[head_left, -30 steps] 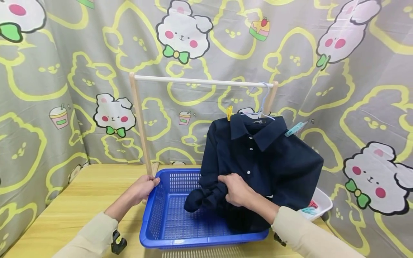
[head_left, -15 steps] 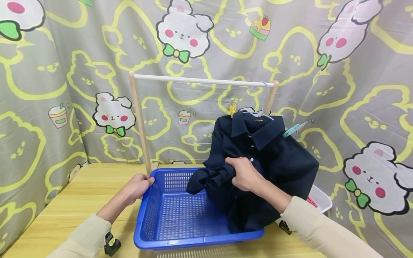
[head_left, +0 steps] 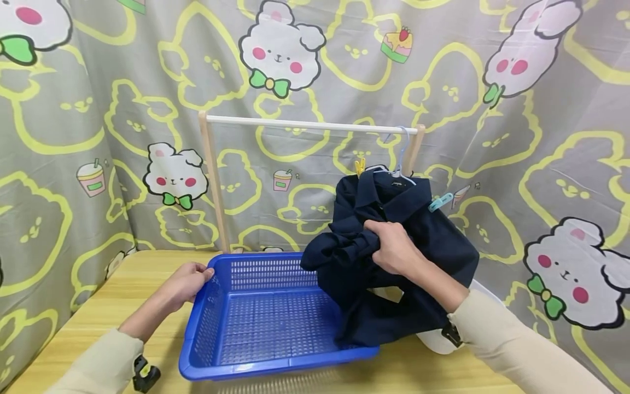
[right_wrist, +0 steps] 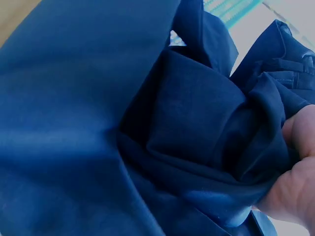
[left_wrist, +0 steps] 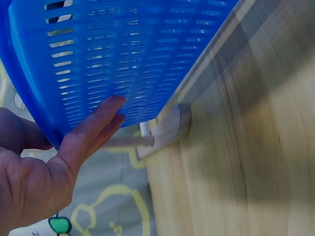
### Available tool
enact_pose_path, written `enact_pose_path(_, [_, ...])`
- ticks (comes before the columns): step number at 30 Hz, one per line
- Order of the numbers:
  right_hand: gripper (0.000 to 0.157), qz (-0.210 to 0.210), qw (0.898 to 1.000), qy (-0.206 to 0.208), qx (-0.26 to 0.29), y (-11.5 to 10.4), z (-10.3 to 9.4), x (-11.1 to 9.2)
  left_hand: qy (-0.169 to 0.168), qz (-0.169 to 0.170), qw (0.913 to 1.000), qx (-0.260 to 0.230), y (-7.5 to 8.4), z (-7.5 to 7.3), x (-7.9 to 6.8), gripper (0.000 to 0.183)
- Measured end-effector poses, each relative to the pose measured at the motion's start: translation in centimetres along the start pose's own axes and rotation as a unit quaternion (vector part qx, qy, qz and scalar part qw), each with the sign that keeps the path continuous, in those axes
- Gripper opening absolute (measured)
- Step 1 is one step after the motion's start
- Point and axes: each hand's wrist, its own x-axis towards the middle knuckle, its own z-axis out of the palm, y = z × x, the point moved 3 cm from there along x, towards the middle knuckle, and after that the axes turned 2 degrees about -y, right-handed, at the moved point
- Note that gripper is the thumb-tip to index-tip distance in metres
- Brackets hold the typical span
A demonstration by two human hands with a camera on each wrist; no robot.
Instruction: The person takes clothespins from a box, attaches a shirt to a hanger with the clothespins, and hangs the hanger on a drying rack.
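Observation:
A dark navy button shirt (head_left: 453,257) hangs on a pale blue hanger (head_left: 404,153) hooked over the rack's white bar. My right hand (head_left: 395,249) grips a bunched part of it, sleeve and front gathered together; folds hide most of those fingers in the right wrist view. The shirt's lower part drapes over the right end of a blue plastic basket (head_left: 275,365). At the opposite end my left hand (head_left: 184,283) holds the basket rim, thumb over the edge and fingers (left_wrist: 98,120) along the outer wall. A yellow clip (head_left: 360,166) and a teal clip (head_left: 440,202) sit at the shirt's shoulders.
The wooden rack, with its white bar (head_left: 295,125) and left post (head_left: 214,186), stands on a wood-grain table (head_left: 143,268). Behind the shirt at the right is a partly hidden white container (head_left: 435,342). A patterned curtain (head_left: 231,82) surrounds the table.
The basket has slid left with my left hand. My right hand has lifted the bunched shirt up and to the right, so more of the basket's inside shows.

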Motion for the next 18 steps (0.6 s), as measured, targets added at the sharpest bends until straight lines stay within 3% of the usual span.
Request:
enact_pose_path(9, [0.04, 0.012, 1.0, 0.0, -0.003, 1.5, -1.1, -0.7, 0.003, -0.007, 0.9997, 0.023, -1.1, -3.7, -0.7, 0.039])
enact_pose_path(18, [0.039, 0.007, 1.0, 0.003, -0.013, 2.7, -0.2, -1.5, -0.003, -0.024, 0.9989, 0.04, -2.6, -6.6, -1.3, 0.04])
